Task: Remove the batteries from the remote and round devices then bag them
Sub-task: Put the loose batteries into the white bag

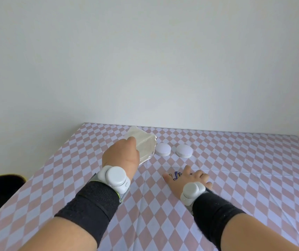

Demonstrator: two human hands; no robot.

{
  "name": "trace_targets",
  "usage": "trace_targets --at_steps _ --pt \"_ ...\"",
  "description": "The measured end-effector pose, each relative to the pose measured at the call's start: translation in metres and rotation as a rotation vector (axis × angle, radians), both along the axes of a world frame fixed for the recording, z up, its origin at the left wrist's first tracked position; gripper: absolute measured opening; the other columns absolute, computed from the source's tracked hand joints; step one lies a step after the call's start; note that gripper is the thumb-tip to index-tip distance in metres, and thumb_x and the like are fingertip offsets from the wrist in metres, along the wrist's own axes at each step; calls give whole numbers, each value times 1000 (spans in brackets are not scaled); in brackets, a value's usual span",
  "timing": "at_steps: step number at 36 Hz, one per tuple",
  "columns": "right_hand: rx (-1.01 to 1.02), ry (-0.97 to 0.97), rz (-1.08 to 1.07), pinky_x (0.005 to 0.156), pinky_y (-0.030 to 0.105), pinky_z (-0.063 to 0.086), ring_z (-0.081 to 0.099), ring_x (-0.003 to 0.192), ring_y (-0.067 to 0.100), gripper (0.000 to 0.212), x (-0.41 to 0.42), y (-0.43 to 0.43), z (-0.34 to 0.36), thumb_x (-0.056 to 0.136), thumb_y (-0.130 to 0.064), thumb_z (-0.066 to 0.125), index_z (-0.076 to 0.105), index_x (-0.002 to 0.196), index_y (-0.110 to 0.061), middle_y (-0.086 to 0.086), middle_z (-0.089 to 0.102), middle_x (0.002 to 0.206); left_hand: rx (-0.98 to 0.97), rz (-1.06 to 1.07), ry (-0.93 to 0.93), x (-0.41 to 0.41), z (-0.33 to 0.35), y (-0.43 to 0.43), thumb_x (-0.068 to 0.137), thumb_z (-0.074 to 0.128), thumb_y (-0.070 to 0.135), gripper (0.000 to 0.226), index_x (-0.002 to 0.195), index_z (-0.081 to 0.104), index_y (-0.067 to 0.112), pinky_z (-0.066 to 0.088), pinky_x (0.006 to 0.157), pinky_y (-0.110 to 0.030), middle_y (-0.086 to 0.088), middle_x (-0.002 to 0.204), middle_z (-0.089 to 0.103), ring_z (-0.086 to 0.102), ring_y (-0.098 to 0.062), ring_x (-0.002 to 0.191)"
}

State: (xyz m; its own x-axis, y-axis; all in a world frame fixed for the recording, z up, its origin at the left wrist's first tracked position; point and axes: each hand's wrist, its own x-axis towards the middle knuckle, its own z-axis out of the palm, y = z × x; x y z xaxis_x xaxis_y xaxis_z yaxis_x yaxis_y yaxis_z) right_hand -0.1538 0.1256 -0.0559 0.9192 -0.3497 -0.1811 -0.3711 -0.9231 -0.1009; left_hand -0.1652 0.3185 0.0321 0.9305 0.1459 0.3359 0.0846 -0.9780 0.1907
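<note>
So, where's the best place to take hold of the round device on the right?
By its low side wall, pinched across opposite edges, coming straight down. The round device lies flat on the table, its smooth top offering no hold. The right hand is nearest; the left hand grips the clear bag.

bright, flat, even light, source not evident. only faint soft shadows beneath round devices [163, 150]. weak sheen on clear bag [146, 148]. slightly soft throughout, wall [145, 60] smeared by compression. wide-angle stretch toward edges, checked tablecloth [244, 171] pattern splaying outward. dark underexposed patch [0, 194] far left.
</note>
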Motion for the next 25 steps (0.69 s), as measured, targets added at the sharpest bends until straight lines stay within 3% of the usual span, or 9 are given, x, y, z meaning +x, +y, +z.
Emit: trace_targets --at_steps 12,19,25 --pt "-41 -216 78 93 39 34 39 109 27 49 4 4 -32 95 -59 20 43 124 -28 7 43 117 -16 -24 -6 7 -15 9 98 41 16 16 82 41 15 25 46 -28 2 70 44 37 -14 54" --pt "-41 -252 118 95 39 39 42 108 27 45 4 4 -35 96 -56 22 45 123 -27 7 44 114 -37 -21 -3 7 -16 5 98 42 15 18 80 39 15 25 47 -28 1 69 43 36 -14 54" --pt "-23 -246 158 83 35 45 47 97 24 39 4 4 -29 98 -52 28 42 124 -26 6 47 106 -40 -26 -4 6 -16 7 98 41 15 19 79 39 15 25 47 -28 1 69 44 35 -14 53"
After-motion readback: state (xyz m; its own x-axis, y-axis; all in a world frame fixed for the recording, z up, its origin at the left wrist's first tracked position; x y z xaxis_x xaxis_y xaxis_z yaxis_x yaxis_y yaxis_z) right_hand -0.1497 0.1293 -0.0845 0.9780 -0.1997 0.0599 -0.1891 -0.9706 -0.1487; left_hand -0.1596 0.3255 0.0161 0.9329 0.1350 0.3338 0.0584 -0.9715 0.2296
